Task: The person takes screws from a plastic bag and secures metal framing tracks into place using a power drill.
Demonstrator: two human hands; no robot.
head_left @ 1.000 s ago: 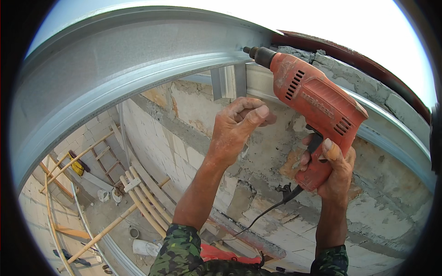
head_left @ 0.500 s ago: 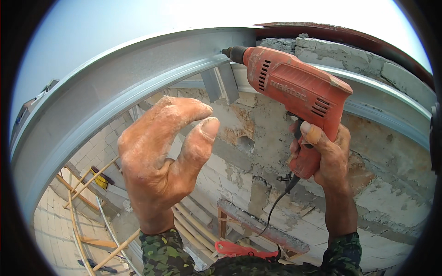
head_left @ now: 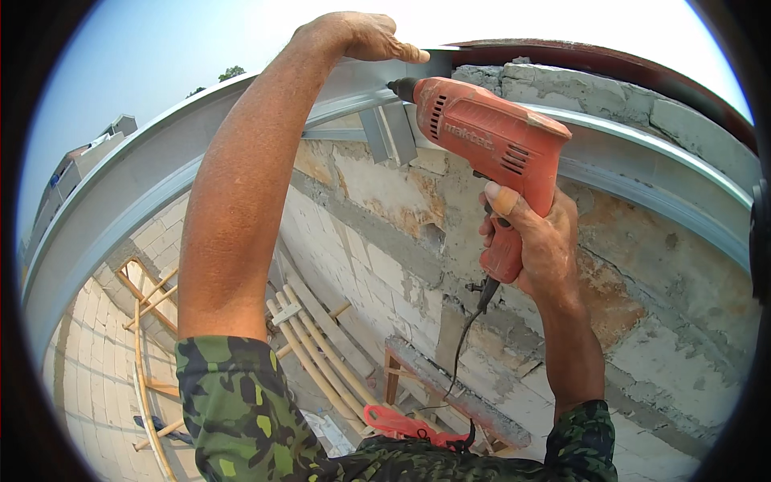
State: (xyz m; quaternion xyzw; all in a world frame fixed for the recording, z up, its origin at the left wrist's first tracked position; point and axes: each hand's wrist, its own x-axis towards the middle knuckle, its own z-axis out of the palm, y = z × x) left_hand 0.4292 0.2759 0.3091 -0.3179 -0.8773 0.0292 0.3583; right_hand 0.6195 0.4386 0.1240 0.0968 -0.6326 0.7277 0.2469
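Far left and well below my fingers I see bamboo poles (head_left: 309, 353) leaning against the block wall (head_left: 377, 241), with a red cord bundle (head_left: 405, 426) lower down. My left hand (head_left: 361, 36) is raised on a long arm, palm down, its fingers (head_left: 405, 52) laid flat and close together over the top edge of the grey metal channel (head_left: 144, 173), which curves across the view. Just right of those fingers the orange electric drill (head_left: 494, 149) sits with its long axis running almost level, tilted slightly up, its chuck (head_left: 400, 87) pointing left into the channel right under my left hand. My right hand (head_left: 534, 241) is wrapped tight around the drill's handle, index finger on the trigger side. A black cable (head_left: 466, 337) hangs from the handle below.
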